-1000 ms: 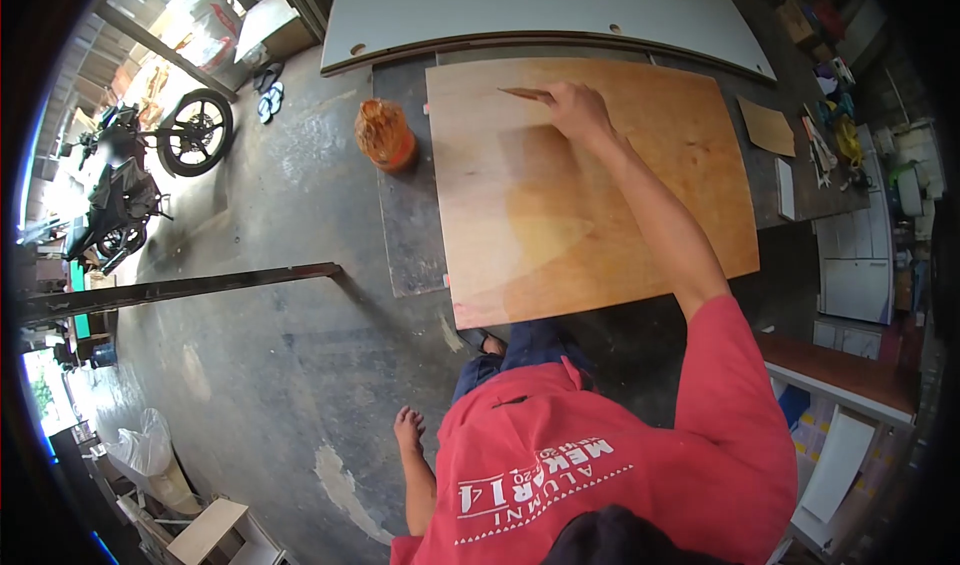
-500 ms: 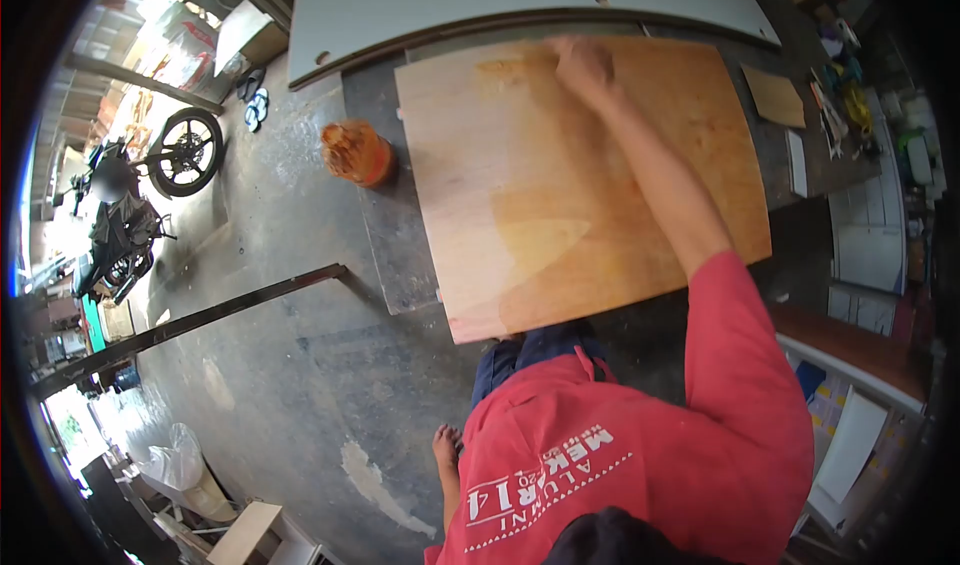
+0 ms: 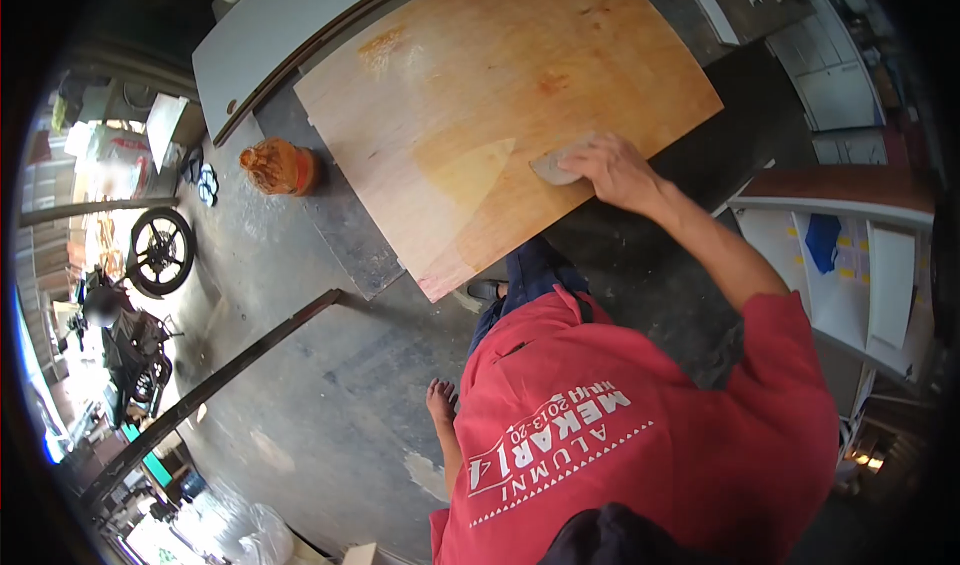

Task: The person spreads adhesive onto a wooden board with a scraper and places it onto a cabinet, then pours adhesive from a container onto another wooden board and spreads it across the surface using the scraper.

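My right hand [image 3: 620,173] is closed on a pale grey rag [image 3: 556,163], pressed to the near edge of a wooden board [image 3: 350,115]. Orange-brown stain colours most of the board. Its left end is paler, with a wet orange patch near the far left edge. My left hand [image 3: 441,403] hangs low by my side, away from the board, fingers loosely apart and holding nothing that I can see. Left of the board stands an orange-smeared plastic container [image 3: 283,168], its top cut ragged and coated.
A long white panel [image 3: 270,40] lies behind the board on the dark work surface [image 3: 345,235]. A dark metal bar [image 3: 240,370] runs across the left side. A motorcycle [image 3: 135,325] stands far left. White shelving [image 3: 850,275] is at the right.
My right hand has come from the board's far edge to its near edge, and the rag now shows. The view has turned and shifted. More of the board appears evenly coloured.
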Demonstrator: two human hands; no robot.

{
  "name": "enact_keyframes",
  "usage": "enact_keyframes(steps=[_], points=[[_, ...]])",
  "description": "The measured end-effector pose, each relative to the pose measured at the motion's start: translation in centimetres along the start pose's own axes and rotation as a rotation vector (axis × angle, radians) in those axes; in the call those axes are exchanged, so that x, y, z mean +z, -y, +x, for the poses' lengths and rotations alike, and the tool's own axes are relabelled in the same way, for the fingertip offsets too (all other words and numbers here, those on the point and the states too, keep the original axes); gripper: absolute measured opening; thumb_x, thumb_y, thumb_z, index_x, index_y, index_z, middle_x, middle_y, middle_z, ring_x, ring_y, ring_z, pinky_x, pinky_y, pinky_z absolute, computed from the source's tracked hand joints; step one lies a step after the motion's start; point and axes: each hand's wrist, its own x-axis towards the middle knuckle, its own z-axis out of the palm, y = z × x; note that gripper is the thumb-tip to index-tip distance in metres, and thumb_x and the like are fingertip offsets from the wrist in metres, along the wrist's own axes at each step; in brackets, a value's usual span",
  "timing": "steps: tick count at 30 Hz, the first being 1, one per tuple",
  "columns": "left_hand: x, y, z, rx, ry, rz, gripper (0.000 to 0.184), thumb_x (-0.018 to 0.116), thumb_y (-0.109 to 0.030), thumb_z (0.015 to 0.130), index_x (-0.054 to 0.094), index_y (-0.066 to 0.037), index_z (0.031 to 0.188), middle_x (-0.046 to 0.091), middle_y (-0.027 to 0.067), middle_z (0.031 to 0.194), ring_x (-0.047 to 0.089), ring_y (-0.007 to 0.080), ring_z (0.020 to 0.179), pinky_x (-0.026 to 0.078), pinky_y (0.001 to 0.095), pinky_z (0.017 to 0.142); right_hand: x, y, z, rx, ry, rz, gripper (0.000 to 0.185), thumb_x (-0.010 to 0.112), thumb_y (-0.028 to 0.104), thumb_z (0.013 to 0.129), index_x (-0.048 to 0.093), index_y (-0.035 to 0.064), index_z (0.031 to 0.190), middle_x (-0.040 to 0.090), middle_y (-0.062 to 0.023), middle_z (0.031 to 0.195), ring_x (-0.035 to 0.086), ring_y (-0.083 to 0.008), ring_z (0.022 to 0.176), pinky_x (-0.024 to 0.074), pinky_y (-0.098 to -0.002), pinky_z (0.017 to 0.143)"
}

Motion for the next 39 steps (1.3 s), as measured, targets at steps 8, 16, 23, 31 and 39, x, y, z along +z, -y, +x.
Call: enact_keyframes(steps=[8,16,23,31,39], points=[[-4.6,0.1,5.1,0.279,0.169,0.337,0.052,0.056,-0.023,0.096,0.045,-0.01,0.145,0.062,0.0147,0.133,0.062,0.0305,0.122,0.051,0.0463,0.091,11.9,16.9,2.0,0.334,-0.138,-0.247,0.02,0.064,0.014,0.076,0.068,0.0021,0.091,0.064,-0.0184,0.093,0.067,-0.0283,0.076,0.0542,-0.0436,0.057],[-6.7,1.2,3.5,0.37,0.074,0.258,0.049,0.056,-0.023,0.096,0.047,-0.012,0.143,0.063,0.014,0.129,0.065,0.0301,0.116,0.052,0.0475,0.09,5.5,9.5,12.7,0.556,-0.184,-0.194,0.011,0.056,0.01,0.086,0.066,0.0058,0.086,0.069,-0.0115,0.079,0.071,-0.0284,0.067,0.0548,-0.0425,0.056],[-5.4,9.8,1.1,0.772,-0.079,1.223,0.039,0.061,-0.021,0.091,0.063,-0.008,0.128,0.068,0.016,0.122,0.069,0.0266,0.11,0.054,0.0417,0.091,9.8,11.1,17.4,0.064,-0.22,-0.082,0.013,0.056,0.011,0.088,0.068,0.0068,0.085,0.07,-0.0145,0.078,0.071,-0.031,0.066,0.0552,-0.0444,0.054],[-1.7,13.1,-5.1,0.207,-0.081,0.076,0.048,0.058,-0.019,0.092,0.056,-0.006,0.138,0.068,0.0168,0.125,0.072,0.028,0.101,0.056,0.0403,0.084,4.0,-5.2,35.9,0.556,-0.201,-0.186,0.015,0.066,0.012,0.085,0.079,0.0075,0.091,0.076,-0.0177,0.093,0.076,-0.0303,0.089,0.0595,-0.0441,0.068],[1.8,10.6,-6.3,0.036,-0.12,0.062,0.048,0.056,-0.022,0.094,0.053,-0.009,0.14,0.07,0.0101,0.117,0.071,0.0225,0.097,0.053,0.0348,0.074,8.3,3.1,40.8,0.099,0.063,-0.172,0.02,0.06,0.01,0.084,0.077,0.0066,0.094,0.074,-0.0197,0.098,0.072,-0.0379,0.092,0.0579,-0.0464,0.078]])
